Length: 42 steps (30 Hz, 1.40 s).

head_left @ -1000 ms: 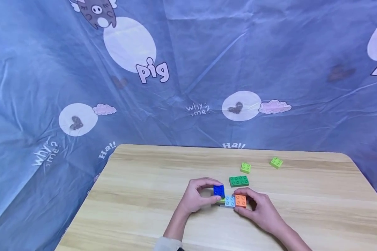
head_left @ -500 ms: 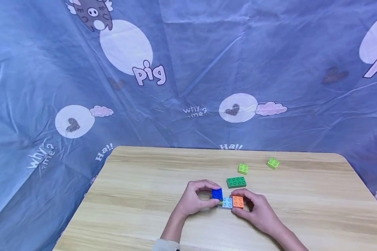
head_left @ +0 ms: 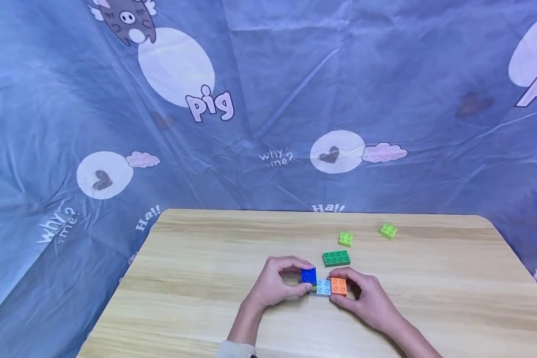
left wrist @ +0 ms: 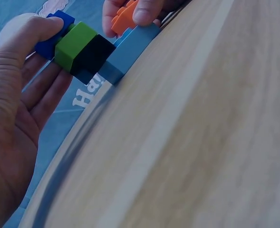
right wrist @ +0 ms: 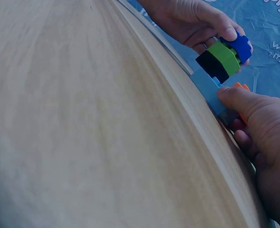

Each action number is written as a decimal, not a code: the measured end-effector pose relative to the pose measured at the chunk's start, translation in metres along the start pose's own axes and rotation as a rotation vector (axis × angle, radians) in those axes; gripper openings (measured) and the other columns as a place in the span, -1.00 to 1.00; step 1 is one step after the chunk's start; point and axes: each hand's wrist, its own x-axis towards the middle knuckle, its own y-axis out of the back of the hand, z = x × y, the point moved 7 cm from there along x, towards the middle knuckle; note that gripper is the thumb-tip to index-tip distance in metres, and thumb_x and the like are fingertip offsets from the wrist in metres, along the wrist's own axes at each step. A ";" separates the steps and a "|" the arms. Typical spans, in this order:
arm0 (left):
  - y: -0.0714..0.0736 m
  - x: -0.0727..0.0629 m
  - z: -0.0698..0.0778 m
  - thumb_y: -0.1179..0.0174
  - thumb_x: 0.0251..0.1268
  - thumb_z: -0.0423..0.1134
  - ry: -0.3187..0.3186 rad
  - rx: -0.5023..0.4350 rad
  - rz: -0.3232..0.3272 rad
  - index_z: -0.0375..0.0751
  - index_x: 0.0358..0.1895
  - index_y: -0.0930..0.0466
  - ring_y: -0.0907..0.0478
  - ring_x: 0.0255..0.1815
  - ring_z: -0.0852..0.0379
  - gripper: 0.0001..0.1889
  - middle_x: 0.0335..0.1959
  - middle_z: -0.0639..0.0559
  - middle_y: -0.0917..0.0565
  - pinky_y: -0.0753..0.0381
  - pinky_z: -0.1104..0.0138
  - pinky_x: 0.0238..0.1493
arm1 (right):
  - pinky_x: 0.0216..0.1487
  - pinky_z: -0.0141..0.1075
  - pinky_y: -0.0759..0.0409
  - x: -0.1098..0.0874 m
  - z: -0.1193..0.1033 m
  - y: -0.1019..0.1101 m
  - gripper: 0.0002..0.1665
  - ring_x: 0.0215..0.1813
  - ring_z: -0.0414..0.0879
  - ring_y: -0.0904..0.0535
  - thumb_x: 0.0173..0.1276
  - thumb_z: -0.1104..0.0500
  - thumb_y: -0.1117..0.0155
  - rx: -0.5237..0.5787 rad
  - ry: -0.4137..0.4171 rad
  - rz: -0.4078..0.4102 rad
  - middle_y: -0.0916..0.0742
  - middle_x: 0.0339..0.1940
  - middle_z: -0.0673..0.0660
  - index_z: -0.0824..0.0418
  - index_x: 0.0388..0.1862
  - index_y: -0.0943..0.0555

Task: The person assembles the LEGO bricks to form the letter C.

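Observation:
My left hand (head_left: 275, 283) pinches a blue brick (head_left: 309, 276) between thumb and fingers. Under the blue brick is a lime-green brick (left wrist: 78, 42), whose shaded face looks dark in both wrist views. This pair leans at an angle over the left end of a long light-blue brick (head_left: 323, 287), which lies low by the table top. An orange brick (head_left: 338, 286) sits on the light-blue one's right end. With thumb and fingers, my right hand (head_left: 369, 298) grips the orange brick and that end of the light-blue brick.
Behind the hands lies a dark-green brick (head_left: 336, 258) with two rows of studs. Farther back are two small lime-green bricks (head_left: 345, 239), the other lime-green brick (head_left: 388, 230) being to the right. A blue printed cloth (head_left: 250, 99) hangs beyond the wooden table (head_left: 183, 258).
The blue brick and the lime-green brick under it have come down slightly toward the light-blue brick. The right hand keeps its grip, and the whole view has shifted a little.

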 end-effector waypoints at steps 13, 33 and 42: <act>0.000 0.002 0.010 -0.58 0.19 -0.33 0.043 0.147 -0.037 -0.10 0.07 -0.81 -0.77 0.00 0.24 -0.64 0.01 0.07 -0.83 -0.76 0.31 0.08 | -0.19 -0.39 -0.66 0.001 0.000 0.000 -0.44 -0.10 -0.31 -0.66 0.14 0.16 -0.73 -0.013 0.005 -0.001 -0.82 0.03 -0.06 -0.02 0.12 -0.73; -0.009 0.008 0.038 -0.56 0.24 -0.23 -0.002 0.552 -0.167 -0.10 0.10 -0.80 -0.69 0.06 0.44 -0.64 0.04 0.19 -0.81 -0.60 0.58 0.14 | -0.19 -0.38 -0.66 -0.001 0.001 0.000 -0.44 -0.10 -0.31 -0.66 0.13 0.18 -0.73 -0.024 0.017 -0.006 -0.82 0.03 -0.05 0.03 0.12 -0.73; -0.012 0.015 0.050 -0.54 0.29 -0.16 0.049 0.711 -0.205 -0.03 0.04 -0.76 -0.65 -0.02 0.47 -0.71 -0.07 0.27 -0.80 -0.60 0.57 0.13 | -0.22 -0.39 -0.65 0.003 0.001 0.001 -0.41 -0.15 -0.30 -0.65 0.11 0.23 -0.73 0.013 0.021 -0.001 -0.82 0.01 -0.06 0.01 0.13 -0.72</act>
